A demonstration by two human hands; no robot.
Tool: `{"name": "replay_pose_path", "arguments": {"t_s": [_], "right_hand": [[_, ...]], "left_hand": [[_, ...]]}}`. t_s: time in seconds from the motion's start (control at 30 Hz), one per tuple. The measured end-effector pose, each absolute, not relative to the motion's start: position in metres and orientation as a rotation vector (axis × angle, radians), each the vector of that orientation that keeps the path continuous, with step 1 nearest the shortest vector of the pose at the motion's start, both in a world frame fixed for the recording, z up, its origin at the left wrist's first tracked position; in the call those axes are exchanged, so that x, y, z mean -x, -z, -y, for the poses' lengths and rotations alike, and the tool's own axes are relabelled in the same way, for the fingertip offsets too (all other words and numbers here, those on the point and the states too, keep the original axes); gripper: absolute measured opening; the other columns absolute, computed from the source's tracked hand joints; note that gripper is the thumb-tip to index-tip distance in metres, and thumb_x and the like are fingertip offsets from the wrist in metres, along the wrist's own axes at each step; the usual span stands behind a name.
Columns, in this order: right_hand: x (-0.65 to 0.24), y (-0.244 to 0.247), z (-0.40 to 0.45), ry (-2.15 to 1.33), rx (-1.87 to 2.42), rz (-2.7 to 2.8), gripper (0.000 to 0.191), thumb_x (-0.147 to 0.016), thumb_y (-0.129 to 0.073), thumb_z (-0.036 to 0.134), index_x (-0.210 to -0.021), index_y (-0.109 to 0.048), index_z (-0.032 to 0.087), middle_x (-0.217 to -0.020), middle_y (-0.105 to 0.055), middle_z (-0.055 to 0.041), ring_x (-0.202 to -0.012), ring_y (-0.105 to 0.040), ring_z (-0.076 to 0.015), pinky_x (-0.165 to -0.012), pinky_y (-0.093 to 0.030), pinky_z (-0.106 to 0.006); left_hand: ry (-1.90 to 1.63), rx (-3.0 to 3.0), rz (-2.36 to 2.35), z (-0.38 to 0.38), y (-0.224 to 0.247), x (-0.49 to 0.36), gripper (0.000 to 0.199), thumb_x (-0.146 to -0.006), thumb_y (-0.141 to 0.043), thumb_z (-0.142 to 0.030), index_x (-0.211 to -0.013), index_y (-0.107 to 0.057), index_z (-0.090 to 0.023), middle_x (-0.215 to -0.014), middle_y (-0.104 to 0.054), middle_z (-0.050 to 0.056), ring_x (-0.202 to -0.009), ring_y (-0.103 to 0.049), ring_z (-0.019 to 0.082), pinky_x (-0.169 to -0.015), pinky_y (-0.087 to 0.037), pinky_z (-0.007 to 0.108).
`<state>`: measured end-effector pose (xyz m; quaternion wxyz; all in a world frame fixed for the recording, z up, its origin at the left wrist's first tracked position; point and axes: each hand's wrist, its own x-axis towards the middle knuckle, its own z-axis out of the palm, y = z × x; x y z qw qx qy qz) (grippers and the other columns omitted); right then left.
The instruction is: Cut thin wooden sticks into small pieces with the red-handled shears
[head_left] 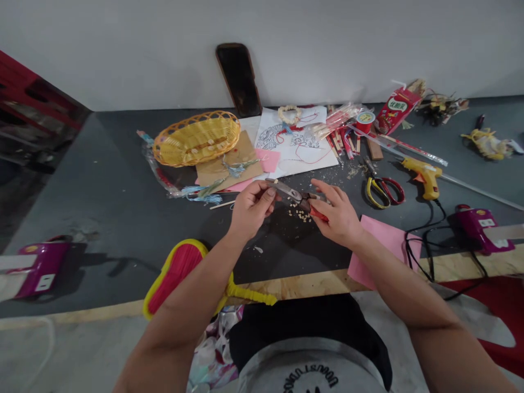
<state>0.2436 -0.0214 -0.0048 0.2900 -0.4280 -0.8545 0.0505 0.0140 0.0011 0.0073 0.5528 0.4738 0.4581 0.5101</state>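
Observation:
My right hand [338, 215] is closed around the red handles of a pair of pliers [292, 192], with the index finger stretched out above them. The metal jaws point left, toward my left hand [252, 210]. That hand is closed in a pinch right at the jaws. A thin pale stick [275, 181] appears to be in its fingers; only a short bit shows. Small pale cut pieces [301, 213] lie scattered on the dark tabletop under the pliers. A longer thin stick [222, 205] rests left of my left hand.
A yellow wicker basket [196, 139] and drawing sheets [295, 144] lie behind my hands. Scissors [383, 191], a yellow glue gun [423, 174] with its cord, and pink paper [385, 245] are at the right. A phone [239, 79] leans on the wall. A red-and-yellow fuzzy piece [176, 273] lies beneath my left forearm.

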Motion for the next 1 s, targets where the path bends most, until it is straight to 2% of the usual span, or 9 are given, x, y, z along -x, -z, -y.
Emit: {"name": "replay_pose_path", "arguments": {"t_s": [0.13,0.23,0.33,0.5,0.77,1.0], "right_hand": [[-0.243,0.008,0.020,-0.234,1.123,2.263,0.030,-0.084,-0.057,0.012,-0.112,-0.059,0.022,-0.148,-0.052,-0.0160,-0.120,-0.059,-0.0317,-0.099,-0.050,-0.051],[-0.243,0.011,0.019,-0.336,1.131,2.206,0.051,-0.080,-0.058,0.013,-0.130,-0.048,0.020,-0.141,-0.057,-0.0176,-0.126,-0.058,-0.0310,-0.100,-0.051,-0.049],[-0.243,0.011,0.018,-0.374,1.158,2.223,0.066,-0.079,-0.058,0.017,-0.143,-0.039,0.018,-0.133,-0.063,-0.0168,-0.119,-0.062,-0.0306,-0.100,-0.052,-0.048],[-0.242,0.004,0.020,-0.425,1.251,2.275,0.058,-0.080,-0.060,0.021,-0.136,-0.050,0.018,-0.119,-0.067,-0.0135,-0.108,-0.064,-0.0306,-0.097,-0.053,-0.047],[-0.240,-0.003,0.026,-0.410,1.310,2.292,0.054,-0.076,-0.056,0.013,-0.129,-0.053,0.020,-0.110,-0.067,-0.0107,-0.100,-0.064,-0.0278,-0.090,-0.054,-0.040],[-0.239,-0.002,0.025,-0.401,1.329,2.303,0.055,-0.075,-0.055,0.013,-0.130,-0.054,0.018,-0.113,-0.066,-0.0121,-0.102,-0.063,-0.0286,-0.092,-0.053,-0.041]], "left_hand": [[-1.224,-1.205,-1.090,-0.002,-0.003,-0.011,0.036,-0.080,-0.077,-0.051,-0.083,-0.065,-0.017,-0.069,-0.067,0.001,-0.046,-0.045,0.005,-0.041,-0.033,0.018],[-1.228,-1.270,-1.067,-0.002,0.000,-0.008,0.031,-0.084,-0.074,-0.048,-0.085,-0.067,-0.018,-0.072,-0.069,0.002,-0.046,-0.044,0.006,-0.042,-0.033,0.019],[-1.224,-1.326,-1.070,0.000,0.002,-0.008,0.030,-0.086,-0.072,-0.047,-0.088,-0.069,-0.018,-0.074,-0.070,0.003,-0.048,-0.045,0.007,-0.044,-0.034,0.020],[-1.206,-1.393,-1.098,0.004,-0.002,-0.008,0.030,-0.087,-0.070,-0.048,-0.085,-0.070,-0.018,-0.074,-0.070,0.003,-0.049,-0.045,0.008,-0.046,-0.034,0.022],[-1.254,-1.398,-1.128,0.008,-0.005,-0.012,0.033,-0.086,-0.070,-0.051,-0.081,-0.069,-0.018,-0.077,-0.070,0.004,-0.054,-0.049,0.010,-0.048,-0.035,0.023],[-1.286,-1.375,-1.139,0.009,-0.009,-0.015,0.030,-0.079,-0.078,-0.048,-0.080,-0.070,-0.019,-0.066,-0.063,0.000,-0.053,-0.048,0.010,-0.050,-0.036,0.023]]}}
